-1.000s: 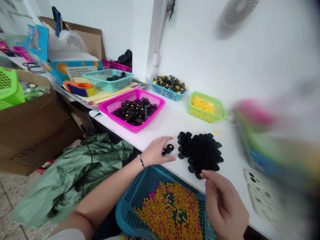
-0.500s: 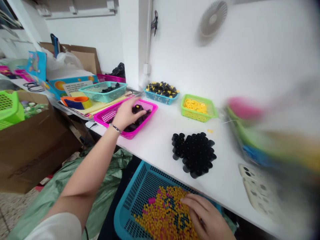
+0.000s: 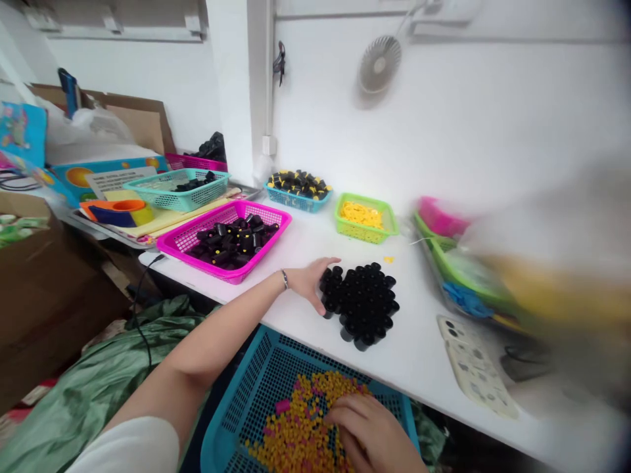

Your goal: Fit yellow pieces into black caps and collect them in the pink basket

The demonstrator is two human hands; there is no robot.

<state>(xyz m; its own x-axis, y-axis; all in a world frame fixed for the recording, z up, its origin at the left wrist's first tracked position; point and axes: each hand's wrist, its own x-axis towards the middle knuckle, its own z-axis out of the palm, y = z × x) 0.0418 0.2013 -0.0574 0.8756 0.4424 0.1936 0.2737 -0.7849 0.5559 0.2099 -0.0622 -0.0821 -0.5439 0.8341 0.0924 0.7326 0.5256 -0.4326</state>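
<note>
A cluster of upright black caps [image 3: 363, 303] stands on the white table [image 3: 419, 348]. My left hand [image 3: 310, 281] rests at the cluster's left edge, fingers curved round the outer caps. My right hand [image 3: 369, 433] lies palm down in the blue basket [image 3: 246, 407] at the table's near edge, fingers curled into small yellow and pink pieces [image 3: 296, 433]; what they pinch is hidden. A pink basket [image 3: 182, 240] of black caps with yellow dots sits to the left of my left hand.
Behind stand a small blue basket [image 3: 296, 200] of black and yellow caps, a green basket [image 3: 365, 230] of yellow bits and a teal basket [image 3: 162, 197]. A phone case [image 3: 473, 368] lies at right beside stacked coloured trays [image 3: 458, 276]. Cardboard boxes [image 3: 44, 295] and a green bag [image 3: 98, 381] sit left.
My left hand dropped a cap into the pink basket, then came back to the left edge of the black cluster. My right hand went down from the cluster into the blue basket.
</note>
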